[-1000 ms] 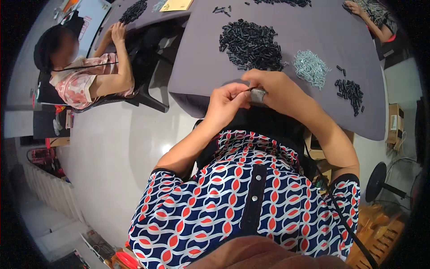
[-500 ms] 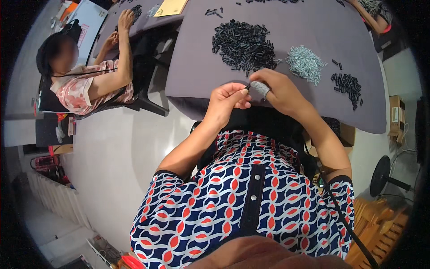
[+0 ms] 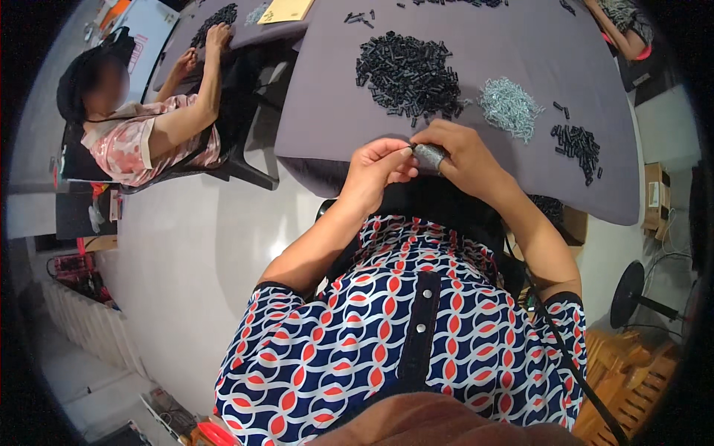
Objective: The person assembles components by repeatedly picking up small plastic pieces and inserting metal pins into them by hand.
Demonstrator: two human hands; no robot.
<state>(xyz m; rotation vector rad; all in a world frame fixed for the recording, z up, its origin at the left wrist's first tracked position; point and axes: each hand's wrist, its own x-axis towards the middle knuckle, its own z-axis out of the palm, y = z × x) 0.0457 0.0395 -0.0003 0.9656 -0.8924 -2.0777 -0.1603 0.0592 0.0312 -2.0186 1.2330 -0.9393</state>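
The bare left hand is pinching a small dark piece near the large heap of short black tubes; the right hand is touching it, its grip too hidden to tell.

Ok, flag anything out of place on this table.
Little stands out. Two black pieces lie apart from the small black pile on the right, and several loose pieces lie beyond the large black pile, looking like strays.
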